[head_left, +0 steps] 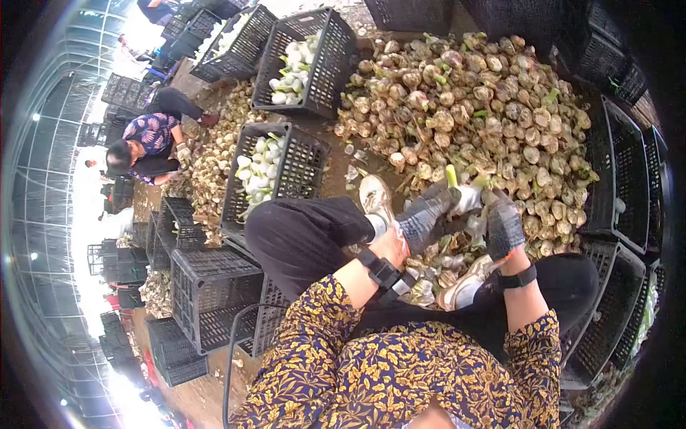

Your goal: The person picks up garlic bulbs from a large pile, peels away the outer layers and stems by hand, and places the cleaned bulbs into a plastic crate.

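A pale garlic bulb (468, 200) with a thick green stem (451, 176) sits between the person's two gloved hands, just in front of the near edge of a big heap of unpeeled garlic (464, 107). The left hand (429, 214) reaches in with its fingers closed against the stem side of the bulb and has hold of it. The right hand (504, 225) is at the bulb's other side, fingers bent and tips close to it; whether they grip it or only touch it, I cannot tell. Below the hands, loose peelings (421, 270) lie between the two shoes (375, 196). Beside the left knee stands a black crate (304, 168) of cleaned white bulbs with green stems, and another crate (336, 64) of the same stands just beyond it. More black crates (620, 168) line the right side. Farther off to the left, a co-worker (151, 139) in a patterned top bends beside another garlic heap (221, 146).
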